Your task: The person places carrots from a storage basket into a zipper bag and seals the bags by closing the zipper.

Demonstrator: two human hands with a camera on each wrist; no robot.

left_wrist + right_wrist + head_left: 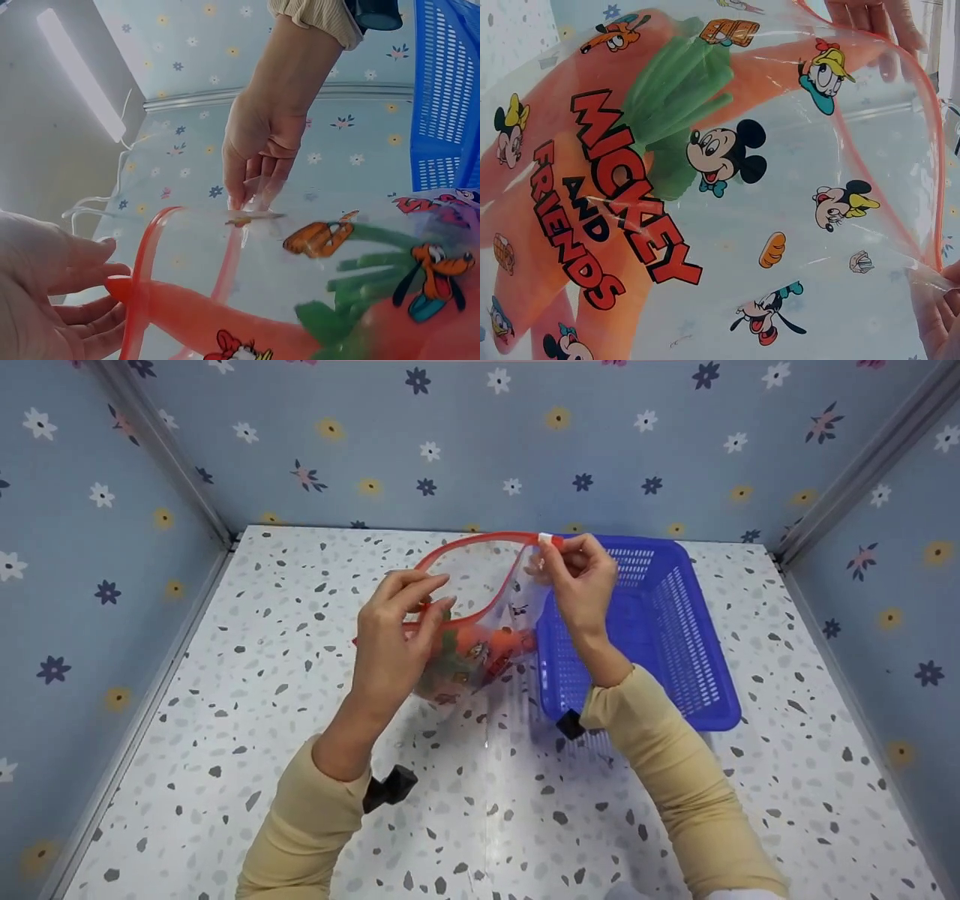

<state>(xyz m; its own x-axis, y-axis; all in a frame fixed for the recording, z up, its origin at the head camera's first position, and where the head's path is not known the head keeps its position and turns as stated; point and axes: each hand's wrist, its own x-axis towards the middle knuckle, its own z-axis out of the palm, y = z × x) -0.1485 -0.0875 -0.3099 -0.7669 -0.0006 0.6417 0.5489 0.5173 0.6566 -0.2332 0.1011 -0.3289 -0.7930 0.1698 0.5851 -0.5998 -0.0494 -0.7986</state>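
A clear zip bag (727,225) with a red rim and cartoon prints stands with its mouth open. Orange carrots (225,322) with green tops lie inside it; one carrot's tip pokes up to the rim. My right hand (585,585) pinches the corner of the bag's mouth, beside a white slider (545,538). At the opposite side of the mouth is my left hand (394,622), its fingers spread loosely near the red rim and the carrot tip. Whether those fingers touch the rim is hard to tell.
A blue plastic basket (716,660) with slotted walls stands on the speckled white table (225,720), just right of the bag and under my right forearm. Flower-patterned panels (465,442) enclose the table at the back and both sides.
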